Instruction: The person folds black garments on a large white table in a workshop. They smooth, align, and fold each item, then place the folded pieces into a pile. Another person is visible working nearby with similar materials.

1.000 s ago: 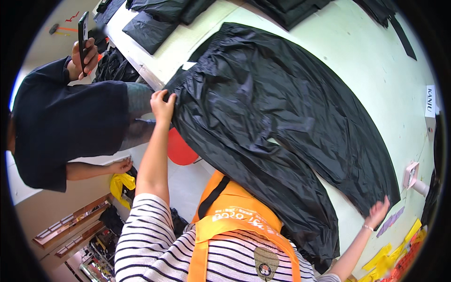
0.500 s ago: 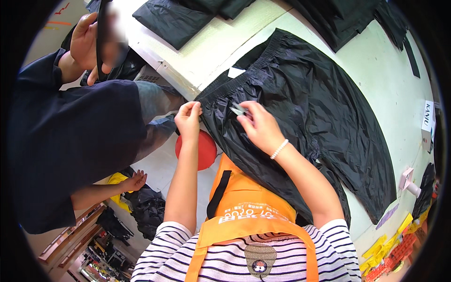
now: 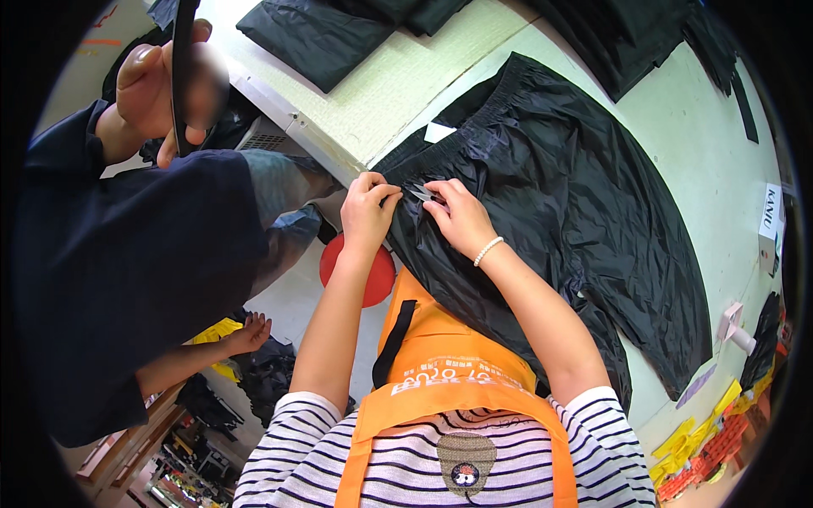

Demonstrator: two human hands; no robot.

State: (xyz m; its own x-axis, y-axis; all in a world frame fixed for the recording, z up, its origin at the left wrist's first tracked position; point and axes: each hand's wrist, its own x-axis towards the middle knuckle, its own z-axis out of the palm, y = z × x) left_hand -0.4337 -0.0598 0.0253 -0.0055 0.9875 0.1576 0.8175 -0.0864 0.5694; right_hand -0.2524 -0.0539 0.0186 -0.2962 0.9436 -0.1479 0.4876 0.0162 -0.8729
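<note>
Near the centre of the frame, the left hand (image 3: pixel 366 212) is pinching at the side edge of the black elastic-waist trousers (image 3: pixel 559 186), thumb and forefinger closed together; whether a thread is lying between the fingertips is too small to tell. The right hand (image 3: pixel 461 218) is gripping small thread snips (image 3: pixel 419 194) with its fingers curled closed around them, and the blades are pointing left, toward the left fingertips. How far the blades are parted is hard to tell.

The trousers are spreading from the centre to the right of the frame over the white table (image 3: pixel 440 76), with the near leg hanging over the edge by the orange apron (image 3: pixel 457 339).

The chief risk is a nick in the thin, gathered fabric: folds are bunching just beside the blade tips, and dark thread would be hard to see against dark cloth. A cut fingertip is also possible, since the points are facing the pinch at such close range. If that pinch were to slip, the slick cloth could slide off the edge toward the red stool (image 3: pixel 368 275) below, the overhanging part pulling it down.
</note>
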